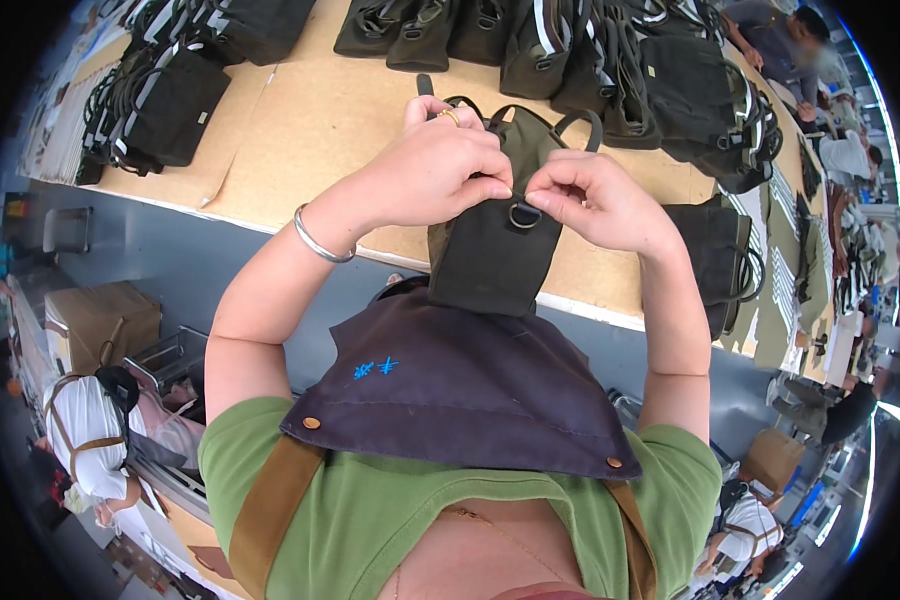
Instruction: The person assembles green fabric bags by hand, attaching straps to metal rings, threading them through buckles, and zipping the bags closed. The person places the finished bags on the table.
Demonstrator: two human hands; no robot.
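Observation:
A dark olive-black fabric bag (495, 262) lies at the near edge of the worktable, its lower part hanging towards my apron. On its side, just below my fingertips, is a metal D-ring (524, 215). My left hand (445, 165), with a ring and a bangle, is closed in a pinch at the bag's upper edge beside the D-ring. From the other side, my right hand (600, 200) pinches the same edge, fingers curled. The two sets of fingertips nearly meet; whatever small part lies between them is hidden. Beyond my hands, the bag's handles (582, 122) stick up in loops.
Across the back of the worktable (310, 120) stand several similar dark bags (535, 60), with a stack (695, 95) at the right. Another group of bags (170, 105) sits at the left. People work at both sides, and a cardboard box (105, 320) is at the lower left.

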